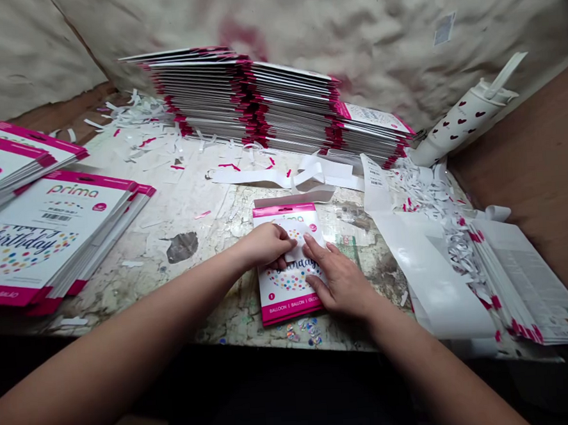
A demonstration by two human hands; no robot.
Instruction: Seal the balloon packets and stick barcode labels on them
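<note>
A pink-and-white balloon package [290, 305] with "birthday" print and colored dots lies flat near the table's front edge. My left hand [272, 244] is over its upper middle, thumb and fingers pinched on a small white sticker [292, 253], partly hidden by the fingers. My right hand [338, 274] rests on the package's right side, fingers spread and pressing on its face. Just behind the package lies a curled white paper strip [253, 176]. To the right, a wide strip of label backing [426, 261] with barcode labels [374, 172] at its far end trails toward the front edge.
Tall stacks of packages [209, 95] stand at the back. More package piles [91, 205] lie at the left, and another pile [533, 274] at the right. A white tumbler with hearts [461, 124] leans in the right corner. Shredded paper scraps [460, 253] litter the worn tabletop [136, 247].
</note>
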